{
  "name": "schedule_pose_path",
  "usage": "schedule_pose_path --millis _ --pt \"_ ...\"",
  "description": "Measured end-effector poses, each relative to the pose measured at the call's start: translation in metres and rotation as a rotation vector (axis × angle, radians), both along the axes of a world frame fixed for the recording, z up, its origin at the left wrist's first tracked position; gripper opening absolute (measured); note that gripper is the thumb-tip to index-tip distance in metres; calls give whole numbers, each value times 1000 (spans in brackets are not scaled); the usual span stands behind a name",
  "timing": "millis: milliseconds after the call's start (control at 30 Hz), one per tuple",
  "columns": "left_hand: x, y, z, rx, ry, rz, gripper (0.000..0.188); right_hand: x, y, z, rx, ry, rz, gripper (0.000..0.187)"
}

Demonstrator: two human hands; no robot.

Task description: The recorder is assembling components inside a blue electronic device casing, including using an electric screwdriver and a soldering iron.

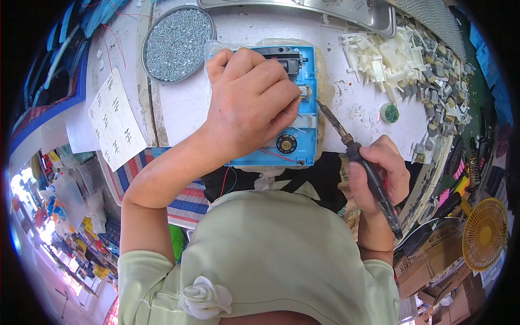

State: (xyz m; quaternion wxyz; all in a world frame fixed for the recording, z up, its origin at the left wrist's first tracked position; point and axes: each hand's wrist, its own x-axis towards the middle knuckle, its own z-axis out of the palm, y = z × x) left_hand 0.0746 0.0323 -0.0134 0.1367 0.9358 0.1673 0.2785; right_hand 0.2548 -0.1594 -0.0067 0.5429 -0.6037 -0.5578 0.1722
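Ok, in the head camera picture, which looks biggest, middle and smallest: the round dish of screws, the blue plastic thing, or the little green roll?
1. Blue plastic casing, partly hidden under the left hand.
2. Round dish of screws, somewhat smaller.
3. Green roll, by far the smallest.

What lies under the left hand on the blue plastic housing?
The left hand covers most of the blue housing. Beside it show a round black speaker, red wires and a black part; what lies beneath the palm is hidden.

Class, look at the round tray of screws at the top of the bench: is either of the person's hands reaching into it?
No. The left hand rests on the blue casing and the right hand grips a soldering iron, both apart from the screw tray.
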Motion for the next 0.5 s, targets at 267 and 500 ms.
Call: schedule_pose_path --millis 267,500 --pt "-1 0 2 -3 3 -8 21 6 -2 0 17 -9 0 30" --pt "-4 -1 7 -15 11 -28 26 9 1 0 34 -7 9 31"
